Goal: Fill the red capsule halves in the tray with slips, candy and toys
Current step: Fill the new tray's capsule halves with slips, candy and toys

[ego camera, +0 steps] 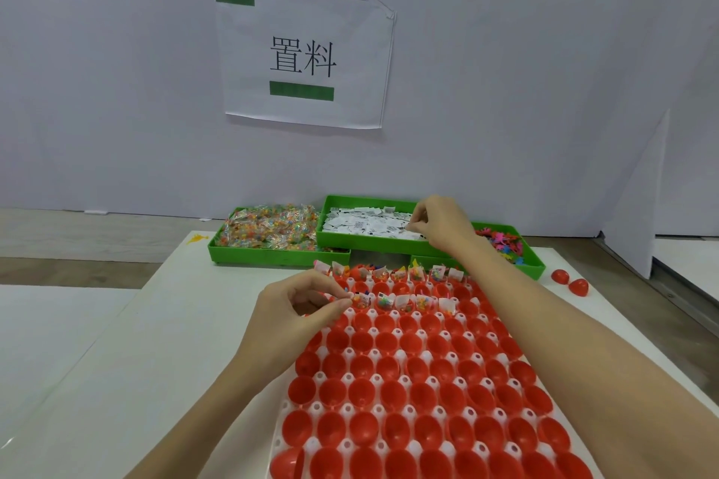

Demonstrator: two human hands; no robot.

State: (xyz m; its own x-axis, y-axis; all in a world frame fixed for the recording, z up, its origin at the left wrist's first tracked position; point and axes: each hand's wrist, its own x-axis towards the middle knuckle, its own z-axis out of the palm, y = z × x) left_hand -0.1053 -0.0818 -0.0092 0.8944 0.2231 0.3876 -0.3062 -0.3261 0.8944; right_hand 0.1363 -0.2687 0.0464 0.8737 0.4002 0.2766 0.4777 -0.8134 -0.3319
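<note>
A white tray (352,356) holds several rows of red capsule halves (393,397). The two far rows are filled with slips, candy and toys (404,301); the near rows are empty. My left hand (307,303) pinches a small candy packet (360,299) at the left end of the second row. My right hand (437,224) reaches into the green bin of white slips (369,224), fingertips pinching at the slips. A green bin of candy packets (268,231) sits to the left, and a green bin of coloured toys (505,243) to the right, partly hidden by my right forearm.
Two loose red capsule halves (570,282) lie on the white table to the right of the tray. A paper sign (303,58) hangs on the wall behind the bins. A small yellow piece (196,238) lies near the candy bin's left.
</note>
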